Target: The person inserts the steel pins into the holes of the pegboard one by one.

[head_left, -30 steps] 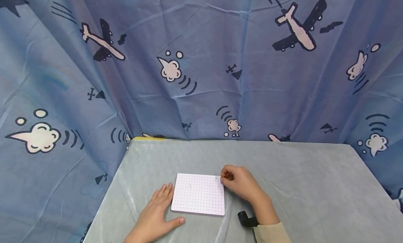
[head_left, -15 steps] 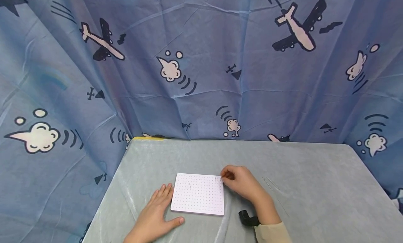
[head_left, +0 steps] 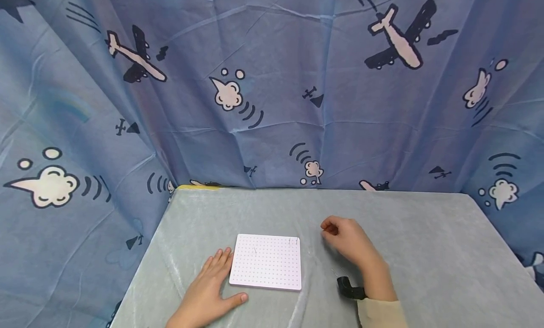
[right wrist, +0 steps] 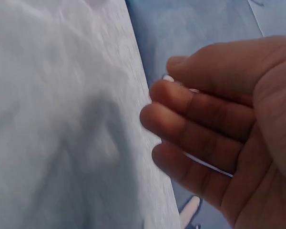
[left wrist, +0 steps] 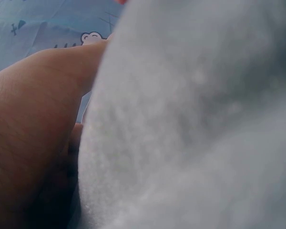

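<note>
A white pegboard (head_left: 267,271) with rows of small holes lies flat in the head view. Two thin needle-like pins (head_left: 296,241) stand upright at its far right corner, and another thin pin (head_left: 255,250) leans left of its middle. My left hand (head_left: 208,285) rests spread on the table, its fingertips at the board's left edge. To the right of the board, my right hand (head_left: 346,236) hovers over the table. Seen in the right wrist view, the right fingers (right wrist: 181,129) are loosely bent with nothing between them and the thumb.
A thin needle (head_left: 334,272) lies on the grey cloth-covered table (head_left: 433,252) beside the black wrist camera (head_left: 349,288). Behind the table hangs a blue curtain (head_left: 272,96) printed with airplanes. Blurred pale material fills most of the left wrist view.
My right hand has left the board's far right corner and moved right, over where thin needles lay. A second pin now shows upright at that corner. My left hand has stayed put.
</note>
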Tool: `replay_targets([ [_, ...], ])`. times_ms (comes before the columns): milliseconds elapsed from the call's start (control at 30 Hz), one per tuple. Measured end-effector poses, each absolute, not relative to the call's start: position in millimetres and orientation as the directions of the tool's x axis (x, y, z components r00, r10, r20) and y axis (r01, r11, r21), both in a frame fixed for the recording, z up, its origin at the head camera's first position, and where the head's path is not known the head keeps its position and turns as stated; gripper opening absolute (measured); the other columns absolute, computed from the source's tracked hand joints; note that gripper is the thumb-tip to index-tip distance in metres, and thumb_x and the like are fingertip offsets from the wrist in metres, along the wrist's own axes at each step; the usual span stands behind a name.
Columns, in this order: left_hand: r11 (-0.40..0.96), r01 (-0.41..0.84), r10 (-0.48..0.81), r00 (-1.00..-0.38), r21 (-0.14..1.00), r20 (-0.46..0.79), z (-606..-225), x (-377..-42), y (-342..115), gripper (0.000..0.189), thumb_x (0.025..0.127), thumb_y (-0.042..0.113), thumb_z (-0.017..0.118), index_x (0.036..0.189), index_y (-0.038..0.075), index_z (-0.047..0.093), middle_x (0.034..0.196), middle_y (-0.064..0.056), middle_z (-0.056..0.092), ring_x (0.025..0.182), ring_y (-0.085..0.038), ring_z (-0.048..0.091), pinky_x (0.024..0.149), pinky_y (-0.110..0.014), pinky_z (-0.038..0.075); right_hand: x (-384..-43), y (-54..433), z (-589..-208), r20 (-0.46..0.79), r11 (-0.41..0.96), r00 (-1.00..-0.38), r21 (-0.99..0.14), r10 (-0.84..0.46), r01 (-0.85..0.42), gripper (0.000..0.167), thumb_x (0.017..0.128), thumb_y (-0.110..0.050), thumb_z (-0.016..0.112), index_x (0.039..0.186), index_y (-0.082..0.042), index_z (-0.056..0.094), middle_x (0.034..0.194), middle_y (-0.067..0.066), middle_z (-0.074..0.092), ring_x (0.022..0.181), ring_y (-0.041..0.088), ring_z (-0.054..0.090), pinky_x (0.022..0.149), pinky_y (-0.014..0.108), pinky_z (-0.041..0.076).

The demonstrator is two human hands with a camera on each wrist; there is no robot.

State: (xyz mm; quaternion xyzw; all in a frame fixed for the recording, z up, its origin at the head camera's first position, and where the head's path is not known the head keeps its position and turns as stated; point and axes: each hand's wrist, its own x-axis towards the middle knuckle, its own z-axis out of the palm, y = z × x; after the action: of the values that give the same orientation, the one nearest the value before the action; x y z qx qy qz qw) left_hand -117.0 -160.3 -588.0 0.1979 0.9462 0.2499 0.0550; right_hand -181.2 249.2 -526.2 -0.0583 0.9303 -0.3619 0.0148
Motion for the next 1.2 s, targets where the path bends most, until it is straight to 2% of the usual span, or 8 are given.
replay_targets([
  [400, 0.787, 0.355, 0.406, -0.914, 0.504, 0.009, -588.4, -117.2, -160.4, 0.114, 0.088, 0.081, 0.072, 0.166, 0.002, 0.044, 0.176, -0.011, 0.035, 0.166, -0.032, 0.023, 0.135, -0.051, 0.018, -175.0, 290.5, -527.6, -0.033, 0.765, -0.999, -0.644, -0.042, -0.011, 0.019, 0.1, -0.017, 0.078, 0.114, -0.005, 0.077, 0.098, 0.002, 0.075, 0.089, 0.018, 0.068, 0.078, 0.042, 0.059],
  [667, 0.789, 0.361, 0.407, -0.913, 0.498, 0.017, -587.4, -115.8, -160.3, 0.113, 0.088, 0.08, 0.072, 0.166, 0.003, 0.045, 0.175, -0.011, 0.036, 0.166, -0.032, 0.024, 0.135, -0.05, 0.017, -169.6, 306.7, -528.2, -0.055, 0.792, -0.998, -0.609, 0.012, 0.043, 0.018, 0.099, -0.018, 0.078, 0.11, -0.004, 0.076, 0.089, 0.002, 0.068, 0.076, 0.018, 0.059, 0.067, 0.037, 0.051],
  [833, 0.789, 0.366, 0.407, -0.913, 0.494, 0.026, -587.7, -116.0, -160.3, 0.113, 0.088, 0.08, 0.072, 0.165, 0.002, 0.046, 0.175, -0.012, 0.036, 0.165, -0.032, 0.025, 0.135, -0.05, 0.017, -167.3, 317.6, -528.1, -0.097, 0.81, -0.993, -0.577, 0.061, 0.105, 0.021, 0.099, -0.02, 0.077, 0.111, -0.002, 0.076, 0.091, 0.004, 0.069, 0.078, 0.021, 0.061, 0.068, 0.04, 0.052],
  [1200, 0.787, 0.353, 0.404, -0.915, 0.505, 0.009, -588.5, -117.0, -159.8, 0.113, 0.088, 0.081, 0.072, 0.166, 0.003, 0.045, 0.176, -0.011, 0.035, 0.166, -0.032, 0.024, 0.135, -0.052, 0.018, -163.9, 333.3, -525.1, -0.225, 0.809, -0.97, -0.551, 0.089, 0.202, 0.016, 0.097, -0.018, 0.078, 0.099, -0.003, 0.072, 0.09, 0.007, 0.066, 0.08, 0.025, 0.059, 0.067, 0.04, 0.05],
])
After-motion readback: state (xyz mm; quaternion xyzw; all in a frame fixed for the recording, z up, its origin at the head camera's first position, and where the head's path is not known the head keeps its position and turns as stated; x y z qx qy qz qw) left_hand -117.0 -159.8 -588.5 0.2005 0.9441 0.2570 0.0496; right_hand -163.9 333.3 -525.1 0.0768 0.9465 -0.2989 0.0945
